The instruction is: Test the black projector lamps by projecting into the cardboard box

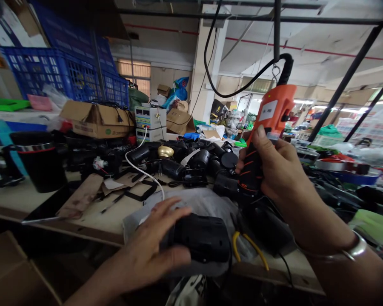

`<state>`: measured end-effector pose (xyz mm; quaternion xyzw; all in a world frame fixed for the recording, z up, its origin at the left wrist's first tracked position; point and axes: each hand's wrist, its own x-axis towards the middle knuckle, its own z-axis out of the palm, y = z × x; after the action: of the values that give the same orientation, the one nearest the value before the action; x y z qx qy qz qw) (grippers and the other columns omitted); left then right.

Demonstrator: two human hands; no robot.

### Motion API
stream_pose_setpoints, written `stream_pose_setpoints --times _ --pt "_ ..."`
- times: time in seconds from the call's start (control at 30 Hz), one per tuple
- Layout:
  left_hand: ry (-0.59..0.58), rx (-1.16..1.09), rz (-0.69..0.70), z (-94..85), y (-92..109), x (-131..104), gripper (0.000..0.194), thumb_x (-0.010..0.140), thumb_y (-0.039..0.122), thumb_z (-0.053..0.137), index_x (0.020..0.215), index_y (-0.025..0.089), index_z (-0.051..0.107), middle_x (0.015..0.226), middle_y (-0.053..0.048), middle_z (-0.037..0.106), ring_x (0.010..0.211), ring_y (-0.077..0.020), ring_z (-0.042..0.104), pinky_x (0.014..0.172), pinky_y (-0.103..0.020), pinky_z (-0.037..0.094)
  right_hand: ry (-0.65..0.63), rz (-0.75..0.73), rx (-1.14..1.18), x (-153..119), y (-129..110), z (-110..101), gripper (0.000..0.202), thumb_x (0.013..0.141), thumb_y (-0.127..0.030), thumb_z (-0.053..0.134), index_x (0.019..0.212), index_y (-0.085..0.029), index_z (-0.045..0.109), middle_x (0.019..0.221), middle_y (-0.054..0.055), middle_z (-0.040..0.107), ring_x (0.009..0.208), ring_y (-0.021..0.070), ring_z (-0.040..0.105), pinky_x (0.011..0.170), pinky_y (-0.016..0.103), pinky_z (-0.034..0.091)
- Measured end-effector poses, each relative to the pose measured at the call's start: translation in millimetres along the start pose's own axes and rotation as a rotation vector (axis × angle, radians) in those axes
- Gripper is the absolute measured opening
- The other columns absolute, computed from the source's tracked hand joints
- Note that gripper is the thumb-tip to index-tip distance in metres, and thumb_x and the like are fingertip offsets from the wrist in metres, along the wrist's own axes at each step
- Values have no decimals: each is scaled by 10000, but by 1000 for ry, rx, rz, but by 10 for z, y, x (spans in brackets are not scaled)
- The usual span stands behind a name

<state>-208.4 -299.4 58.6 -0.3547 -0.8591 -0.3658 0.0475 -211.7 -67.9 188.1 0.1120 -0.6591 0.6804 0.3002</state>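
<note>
My right hand [271, 163] is wrapped around the black lower grip of an orange electric screwdriver [270, 112]. The screwdriver hangs from a metal hook, with its black cable looping up from the top; its bit end is not visible. My left hand [156, 242] has its thumb and fingers spread at the left end of a black plastic housing [204, 238]. Whether it touches the housing I cannot tell. That housing lies on a grey plastic sheet [191, 195] at the bench's front. Yellow-handled pliers [250, 248] lie right of it.
Black plastic parts [175, 168] are heaped behind the sheet, with a brass-coloured cup [165, 152] among them. A black tumbler [40, 161] stands at left. Behind are a cardboard box [97, 121], grey power units [150, 121] and blue crates [64, 74]. A white cable [137, 168] crosses the bench.
</note>
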Motion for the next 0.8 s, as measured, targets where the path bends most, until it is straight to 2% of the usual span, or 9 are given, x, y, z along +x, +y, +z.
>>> stream_pose_setpoints --times 0.03,0.1,0.17,0.27,0.47,0.53,0.6,0.67,0.8 --pt "-72 34 102 15 -9 -32 623 758 527 629 1322 365 419 1493 -55 319 1365 -344 245 1069 -557 266 2 5 -2 -8 3 2 243 763 -452 658 758 -217 594 507 -47 578 355 123 540 298 231 434" --pt "-140 86 197 57 -47 -39 578 745 415 696 1278 377 476 1486 -41 343 1365 -328 259 1072 -542 278 5 13 -6 -15 12 19 242 754 -448 664 749 -218 588 505 -45 580 354 127 542 298 235 433" --pt "-73 87 164 98 -99 23 497 788 303 669 1256 326 507 1431 -69 424 1322 -297 351 1067 -506 310 9 15 -11 -15 18 51 245 751 -450 664 731 -222 578 501 -46 578 352 127 542 298 237 432" --pt "46 -17 90 110 -154 177 504 796 289 656 1272 280 490 1322 -81 529 1206 -261 487 1017 -438 392 5 -9 -8 -10 1 117 278 750 -481 652 690 -230 551 507 -47 576 356 127 546 290 234 430" --pt "112 -91 118 98 -145 386 275 895 242 473 1116 242 639 1075 -61 606 1003 -199 592 905 -364 460 -7 -110 50 -10 -30 306 215 849 -379 536 724 -217 601 506 -47 553 361 110 537 323 228 441" --pt "84 -79 111 138 -146 393 302 879 310 515 1160 262 614 1171 -75 552 1071 -226 560 932 -398 442 -49 -131 71 -9 8 362 195 851 -370 539 739 -224 605 516 -48 552 371 113 538 318 229 437" --pt "27 -79 94 174 -159 376 522 730 400 705 1221 295 561 1289 -81 459 1161 -280 494 969 -436 415 -73 -137 84 0 53 401 189 833 -400 573 751 -232 604 521 -48 557 368 118 531 297 228 424" --pt "34 -94 71 183 -173 352 727 562 389 832 1225 305 546 1293 -77 427 1157 -300 484 963 -436 417 -63 -131 94 16 80 420 216 808 -436 604 743 -230 603 516 -46 559 359 120 524 284 230 417" --pt "80 -184 53 136 -161 332 628 612 345 793 1190 274 559 1066 -44 506 968 -242 550 837 -379 473 -39 -147 91 48 49 426 252 770 -470 645 742 -221 614 514 -46 557 364 122 529 312 247 440"
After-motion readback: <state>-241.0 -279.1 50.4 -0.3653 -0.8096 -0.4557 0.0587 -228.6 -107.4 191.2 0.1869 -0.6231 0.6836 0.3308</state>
